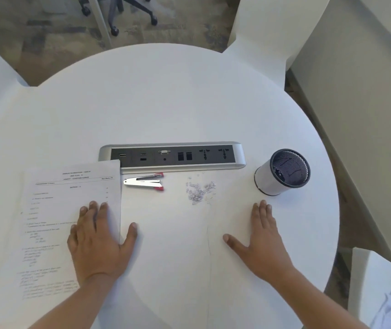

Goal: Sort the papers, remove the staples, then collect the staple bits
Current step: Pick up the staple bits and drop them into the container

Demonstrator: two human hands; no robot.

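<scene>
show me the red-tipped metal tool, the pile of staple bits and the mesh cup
red-tipped metal tool (pixel 142 183), head view, on its silver body
pile of staple bits (pixel 198 191), head view, middle of the heap
mesh cup (pixel 270 180), head view, on its white outer wall

The papers (pixel 54 210) lie on the left part of the table (pixel 166 103), their far right corner overlapping the left end of the socket panel (pixel 173 155), which is set into the table's middle. Just before the panel and just right of the papers lies the staple remover (pixel 143 182). Right of it, apart, the staple bits (pixel 199 191) lie heaped on the table. Further right stands the cup (pixel 269 179), near the panel's right end. A wheeled chair (pixel 128 10) stands on the floor behind the table.
</scene>
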